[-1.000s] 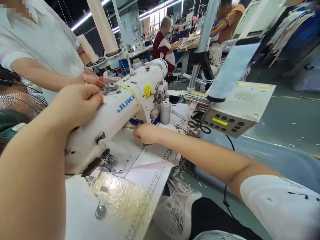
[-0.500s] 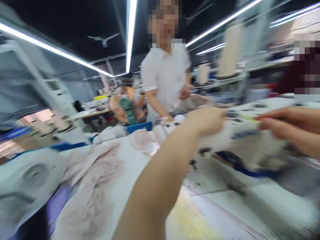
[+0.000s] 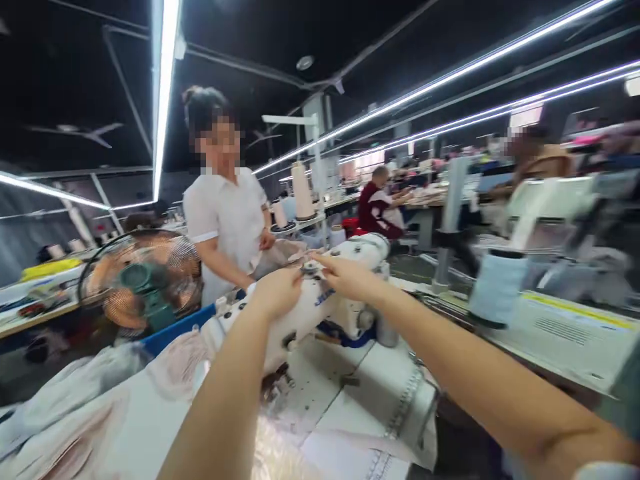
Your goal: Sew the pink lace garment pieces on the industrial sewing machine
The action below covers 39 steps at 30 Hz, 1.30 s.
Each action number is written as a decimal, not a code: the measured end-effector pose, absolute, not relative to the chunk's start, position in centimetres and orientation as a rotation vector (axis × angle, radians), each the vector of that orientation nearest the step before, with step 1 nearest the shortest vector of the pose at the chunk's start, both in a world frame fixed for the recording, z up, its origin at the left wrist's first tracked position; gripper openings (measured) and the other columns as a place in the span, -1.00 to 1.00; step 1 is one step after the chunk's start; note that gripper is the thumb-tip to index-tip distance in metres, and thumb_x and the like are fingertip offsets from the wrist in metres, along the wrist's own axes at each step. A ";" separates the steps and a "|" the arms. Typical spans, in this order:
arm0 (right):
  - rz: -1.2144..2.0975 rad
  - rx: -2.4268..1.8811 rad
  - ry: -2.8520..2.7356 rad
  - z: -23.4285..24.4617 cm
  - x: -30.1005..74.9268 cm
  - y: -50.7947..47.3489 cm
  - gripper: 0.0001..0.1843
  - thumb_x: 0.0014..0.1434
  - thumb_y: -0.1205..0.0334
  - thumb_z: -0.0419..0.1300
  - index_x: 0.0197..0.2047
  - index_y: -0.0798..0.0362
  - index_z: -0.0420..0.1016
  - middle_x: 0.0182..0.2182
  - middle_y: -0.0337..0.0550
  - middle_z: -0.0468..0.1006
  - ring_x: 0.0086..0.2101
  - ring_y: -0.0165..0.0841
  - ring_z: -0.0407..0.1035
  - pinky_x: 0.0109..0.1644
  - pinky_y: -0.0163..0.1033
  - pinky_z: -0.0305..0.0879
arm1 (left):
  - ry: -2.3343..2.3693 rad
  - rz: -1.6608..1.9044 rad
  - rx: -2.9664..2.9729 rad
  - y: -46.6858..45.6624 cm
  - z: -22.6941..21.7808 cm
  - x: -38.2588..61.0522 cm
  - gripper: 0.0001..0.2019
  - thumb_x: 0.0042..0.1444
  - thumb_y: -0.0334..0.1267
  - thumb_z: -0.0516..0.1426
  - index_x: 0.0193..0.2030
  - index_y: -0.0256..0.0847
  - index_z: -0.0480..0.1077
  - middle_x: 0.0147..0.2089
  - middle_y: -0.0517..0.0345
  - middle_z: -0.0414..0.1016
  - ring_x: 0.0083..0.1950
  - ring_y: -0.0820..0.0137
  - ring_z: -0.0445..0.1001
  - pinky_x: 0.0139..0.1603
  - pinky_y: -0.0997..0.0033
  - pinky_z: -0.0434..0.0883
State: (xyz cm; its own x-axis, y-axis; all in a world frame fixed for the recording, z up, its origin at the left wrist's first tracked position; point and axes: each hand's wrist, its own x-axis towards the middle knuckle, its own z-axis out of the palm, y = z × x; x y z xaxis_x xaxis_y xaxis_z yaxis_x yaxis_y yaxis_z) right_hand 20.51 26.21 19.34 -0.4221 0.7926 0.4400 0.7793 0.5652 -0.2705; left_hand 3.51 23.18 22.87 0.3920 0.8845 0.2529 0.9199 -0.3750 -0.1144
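Note:
Both my hands rest on top of a white sewing machine (image 3: 325, 300) in the middle of the view. My left hand (image 3: 277, 292) is curled closed on the machine's upper arm; what it pinches is too small to make out. My right hand (image 3: 345, 275) reaches in from the right, its fingers pinched together next to a small metal part (image 3: 310, 269) on the machine top, close to my left fingertips. Whether it holds thread I cannot make out.
A person in a white shirt (image 3: 225, 220) stands behind the machine. A green fan (image 3: 143, 283) sits at the left, pale pink cloth (image 3: 75, 413) lies on the table's left side, a control box (image 3: 565, 333) with a pale thread cone (image 3: 495, 287) at the right. Other workers sit further back.
My head has turned up and left, then settled. My right hand rose from the table under the machine arm to the machine top, meeting my left hand there.

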 end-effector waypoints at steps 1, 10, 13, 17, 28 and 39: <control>0.058 -1.290 -2.266 19.4 20.9 26.2 -0.51 0.15 0.45 0.01 0.13 -0.01 0.38 0.02 -0.10 0.49 0.02 -0.24 0.36 0.10 -0.15 0.29 | -1.576 -0.247 -2.419 24.0 22.7 3.2 -0.76 0.29 -0.26 -0.05 -0.19 -0.26 0.41 -0.17 0.06 0.53 -0.15 0.35 0.48 -0.12 0.25 0.39; 0.236 -1.202 -2.182 15.8 21.6 22.6 -0.50 0.23 0.35 -0.10 0.22 0.12 0.28 0.03 -0.03 0.48 -0.04 -0.25 0.40 0.03 -0.18 0.30 | -1.618 -0.367 -2.456 24.8 22.4 2.8 -0.76 0.19 -0.30 -0.11 -0.43 -0.14 0.31 -0.31 0.11 0.53 -0.25 0.31 0.45 -0.29 0.40 0.26; 0.477 -1.045 -2.218 12.5 22.4 20.1 -0.55 0.22 0.34 -0.07 0.12 0.14 0.40 -0.16 -0.05 0.58 -0.24 -0.32 0.44 -0.13 -0.26 0.33 | -1.648 -0.414 -2.465 25.0 22.4 2.6 -0.78 0.16 -0.29 -0.12 -0.42 -0.14 0.29 -0.30 0.10 0.52 -0.25 0.30 0.45 -0.27 0.40 0.26; 0.754 -1.088 -2.201 7.8 23.1 17.2 -0.61 0.20 0.28 -0.04 -0.06 0.18 0.54 -0.25 -0.03 0.59 -0.29 -0.33 0.42 -0.22 -0.33 0.29 | -1.661 -0.470 -2.471 25.2 22.5 2.4 -0.81 0.15 -0.27 -0.15 -0.39 -0.12 0.24 -0.31 0.13 0.51 -0.25 0.29 0.45 -0.26 0.38 0.28; 1.029 -1.310 -2.131 4.8 23.8 14.6 -0.63 0.10 0.29 0.07 -0.07 0.12 0.55 -0.32 -0.05 0.59 -0.41 -0.40 0.34 -0.35 -0.38 0.20 | -1.665 -0.458 -2.490 25.6 22.4 2.1 -0.81 0.14 -0.25 -0.14 -0.39 -0.10 0.25 -0.27 0.09 0.52 -0.20 0.24 0.47 -0.17 0.32 0.31; 1.068 -1.268 -2.126 5.0 23.6 14.6 -0.61 0.05 0.33 0.09 -0.06 0.08 0.56 -0.32 -0.11 0.58 -0.41 -0.42 0.32 -0.35 -0.40 0.19 | -1.654 -0.458 -2.501 25.4 22.6 2.1 -0.79 0.15 -0.23 -0.16 -0.42 -0.10 0.22 -0.29 0.09 0.53 -0.22 0.23 0.47 -0.16 0.30 0.33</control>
State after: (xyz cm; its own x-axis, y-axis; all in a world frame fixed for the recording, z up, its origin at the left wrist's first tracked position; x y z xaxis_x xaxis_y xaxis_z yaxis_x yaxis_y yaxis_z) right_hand 23.65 14.63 4.96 -0.4814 0.8764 -0.0142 0.5345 0.2807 -0.7972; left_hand 2.14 25.42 22.62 0.3615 0.8804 0.3068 0.9129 -0.4011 0.0753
